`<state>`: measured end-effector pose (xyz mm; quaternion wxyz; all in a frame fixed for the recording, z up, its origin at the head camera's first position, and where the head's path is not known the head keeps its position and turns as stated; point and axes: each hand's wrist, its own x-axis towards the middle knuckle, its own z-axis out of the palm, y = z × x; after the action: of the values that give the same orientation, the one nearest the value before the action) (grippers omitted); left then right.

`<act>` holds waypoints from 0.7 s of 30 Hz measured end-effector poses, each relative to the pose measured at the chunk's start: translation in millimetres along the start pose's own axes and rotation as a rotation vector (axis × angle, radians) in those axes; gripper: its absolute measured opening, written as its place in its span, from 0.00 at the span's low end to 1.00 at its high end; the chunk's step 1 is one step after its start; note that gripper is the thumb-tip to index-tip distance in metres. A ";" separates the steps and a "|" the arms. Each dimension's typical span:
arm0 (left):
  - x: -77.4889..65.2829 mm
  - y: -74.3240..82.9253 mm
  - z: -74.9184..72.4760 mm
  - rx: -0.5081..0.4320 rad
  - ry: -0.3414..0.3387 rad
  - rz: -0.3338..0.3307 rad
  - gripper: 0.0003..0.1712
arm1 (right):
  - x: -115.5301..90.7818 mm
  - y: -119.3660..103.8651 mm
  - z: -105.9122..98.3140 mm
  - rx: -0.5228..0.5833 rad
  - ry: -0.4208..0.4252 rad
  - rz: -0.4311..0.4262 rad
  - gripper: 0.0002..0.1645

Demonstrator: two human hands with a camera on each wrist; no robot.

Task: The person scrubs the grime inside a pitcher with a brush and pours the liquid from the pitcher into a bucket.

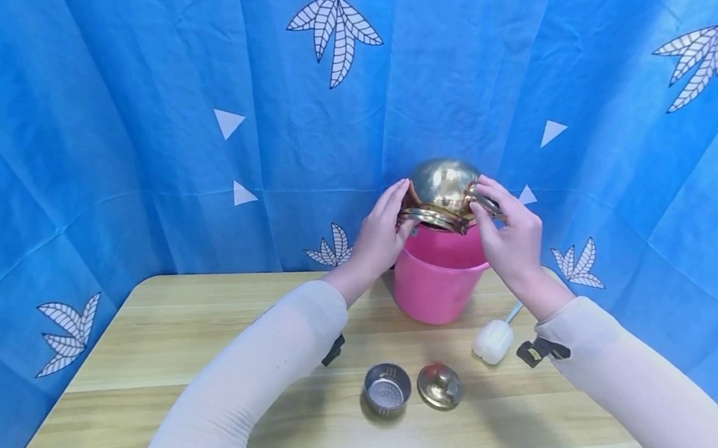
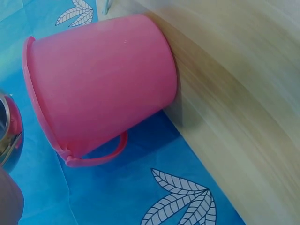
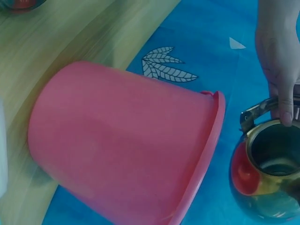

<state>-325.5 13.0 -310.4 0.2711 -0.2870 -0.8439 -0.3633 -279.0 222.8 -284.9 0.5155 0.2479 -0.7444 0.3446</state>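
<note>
A shiny gold-coloured teapot (image 1: 444,181) hangs in the air over a pink bucket (image 1: 431,289), tipped with its open mouth facing down and toward me. My left hand (image 1: 375,235) grips the teapot's left side at the handle. In the right wrist view, the thumb of that left hand (image 3: 281,61) lies on the rim of the mouth. On the other side, my right hand (image 1: 514,232) pinches the teapot near its spout. The left wrist view catches only an edge of the teapot (image 2: 13,133), beside the bucket's rim.
On the wooden table (image 1: 178,333), nearer to me, sit a metal strainer cup (image 1: 388,391) and a gold-coloured lid (image 1: 440,386) with a knob. A white sponge brush (image 1: 494,342) lies right of the bucket. Behind the table hangs a blue patterned curtain (image 1: 322,132).
</note>
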 end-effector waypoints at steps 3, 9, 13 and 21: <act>-0.2 -1.0 0.6 -0.007 -0.005 -0.009 0.40 | 0.9 0.3 -1.0 -0.018 -0.024 0.013 0.17; -0.8 -2.4 1.9 -0.015 -0.014 -0.012 0.38 | 1.6 -1.0 -3.1 -0.021 -0.050 0.075 0.17; -1.9 -2.3 1.0 -0.011 -0.014 -0.009 0.37 | 2.6 -3.5 -3.9 -0.004 -0.068 0.147 0.17; -4.0 -3.4 1.5 -0.001 -0.002 0.007 0.35 | 2.5 -2.0 -4.3 -0.008 -0.080 0.213 0.18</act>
<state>-325.5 11.1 -315.5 0.2712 -0.2906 -0.8429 -0.3627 -275.9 224.8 -281.0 0.4468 0.1789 -0.7878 0.3845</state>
